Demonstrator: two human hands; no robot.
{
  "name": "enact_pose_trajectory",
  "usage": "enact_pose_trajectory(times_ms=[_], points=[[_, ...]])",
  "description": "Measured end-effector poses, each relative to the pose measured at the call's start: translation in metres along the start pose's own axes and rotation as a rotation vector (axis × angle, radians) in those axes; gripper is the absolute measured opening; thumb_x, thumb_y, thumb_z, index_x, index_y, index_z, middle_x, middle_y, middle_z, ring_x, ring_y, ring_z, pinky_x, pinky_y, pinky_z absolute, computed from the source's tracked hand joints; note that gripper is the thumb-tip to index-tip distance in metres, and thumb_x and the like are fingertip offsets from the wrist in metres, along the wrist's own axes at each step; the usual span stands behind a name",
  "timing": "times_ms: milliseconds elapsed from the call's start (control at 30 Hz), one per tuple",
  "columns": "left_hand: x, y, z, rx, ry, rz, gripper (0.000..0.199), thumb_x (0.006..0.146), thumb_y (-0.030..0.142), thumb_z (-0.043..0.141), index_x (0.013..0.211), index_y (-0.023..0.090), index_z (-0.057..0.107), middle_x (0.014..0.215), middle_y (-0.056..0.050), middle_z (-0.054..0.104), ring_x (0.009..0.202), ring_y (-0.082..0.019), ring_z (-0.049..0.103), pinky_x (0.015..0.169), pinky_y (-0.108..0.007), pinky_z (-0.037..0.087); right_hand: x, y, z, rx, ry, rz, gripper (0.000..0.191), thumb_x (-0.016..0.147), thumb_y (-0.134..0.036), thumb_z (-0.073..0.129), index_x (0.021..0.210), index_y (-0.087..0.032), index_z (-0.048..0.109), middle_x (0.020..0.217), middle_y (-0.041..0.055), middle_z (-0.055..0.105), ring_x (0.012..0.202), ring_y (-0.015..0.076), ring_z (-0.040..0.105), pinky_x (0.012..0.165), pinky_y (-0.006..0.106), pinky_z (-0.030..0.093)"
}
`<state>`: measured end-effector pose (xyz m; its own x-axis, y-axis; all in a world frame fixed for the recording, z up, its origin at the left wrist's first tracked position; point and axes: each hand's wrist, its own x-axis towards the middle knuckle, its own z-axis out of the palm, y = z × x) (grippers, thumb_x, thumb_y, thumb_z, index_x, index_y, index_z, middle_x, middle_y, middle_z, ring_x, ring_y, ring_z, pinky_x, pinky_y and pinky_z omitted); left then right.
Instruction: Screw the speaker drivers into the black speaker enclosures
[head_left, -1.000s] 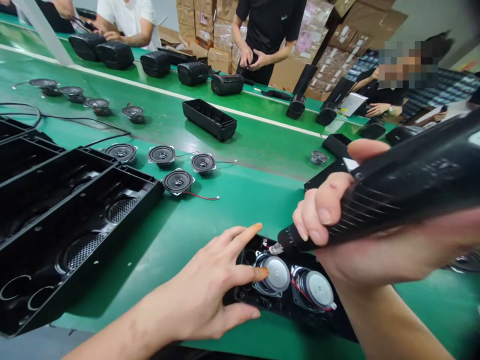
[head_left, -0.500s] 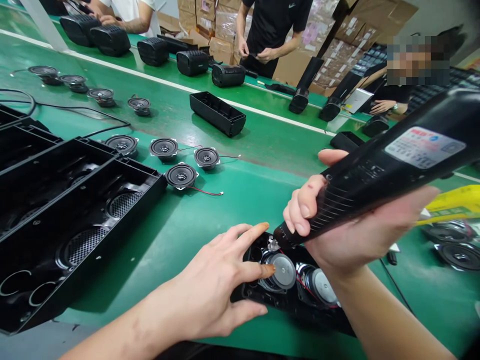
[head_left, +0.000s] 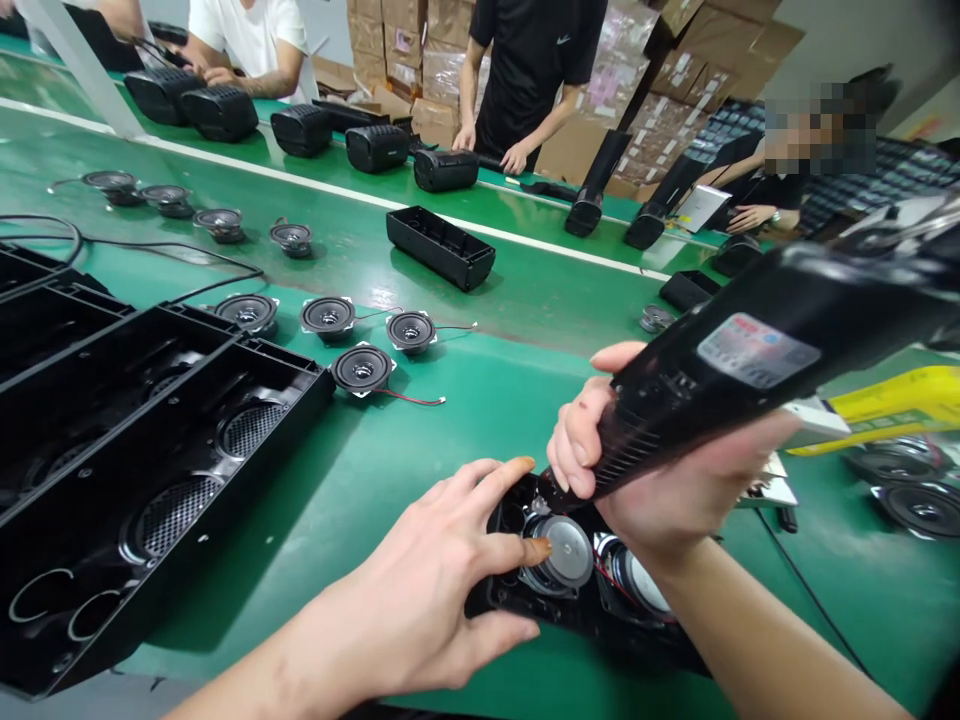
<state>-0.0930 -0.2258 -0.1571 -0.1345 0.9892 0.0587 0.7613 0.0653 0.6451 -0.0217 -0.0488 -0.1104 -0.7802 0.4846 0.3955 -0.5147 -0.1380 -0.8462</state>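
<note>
Left hand (head_left: 442, 565): fingers lying splayed, one touching left speaker (head_left: 570, 555) in near box (head_left: 577, 617)
Right hand (head_left: 679, 500): fingers gripping black screwdriver (head_left: 694, 395)

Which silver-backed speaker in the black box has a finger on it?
The left speaker in the picture: the left hand lays a finger on its silver back. The other speaker, partly hidden by the right arm, shows none.

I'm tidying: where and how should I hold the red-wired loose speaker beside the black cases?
The speaker lies cone up, a black case close on its left and its wire running rightward, so probably pinch its near and far edges from above.
</note>
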Motion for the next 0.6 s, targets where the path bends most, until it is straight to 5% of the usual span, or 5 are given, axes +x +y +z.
enact_pose_trajectory(times_ms=[267, 600], points=[[0.004, 0.004, -0.007, 0.054, -0.047, -0.028, 0.061, 0.081, 0.034, 0.091, 0.14, 0.038, 0.072, 0.172, -0.014, 0.039, 0.156, -0.05, 0.038, 0.114, -0.077, 0.047, -0.007, 0.013, -0.006, 0.079, -0.152, 0.056, 0.064, 0.087, -0.083, 0.069, 0.117, -0.027, 0.072, 0.065, -0.0003, 0.061, 0.039, 0.0125, 0.047, 0.041, 0.023, 0.04], [0.001, 0.007, -0.011, 0.017, -0.05, -0.05, 0.062, 0.079, 0.032, 0.092, 0.138, 0.036, 0.074, 0.174, -0.011, 0.038, 0.158, -0.05, 0.036, 0.121, -0.074, 0.041, -0.012, 0.012, -0.005, 0.045, -0.191, 0.037, 0.065, 0.096, -0.081, 0.059, 0.136, -0.031, 0.068, 0.073, 0.0, 0.062, 0.047, 0.0107, 0.05, 0.048, 0.023, 0.043]])
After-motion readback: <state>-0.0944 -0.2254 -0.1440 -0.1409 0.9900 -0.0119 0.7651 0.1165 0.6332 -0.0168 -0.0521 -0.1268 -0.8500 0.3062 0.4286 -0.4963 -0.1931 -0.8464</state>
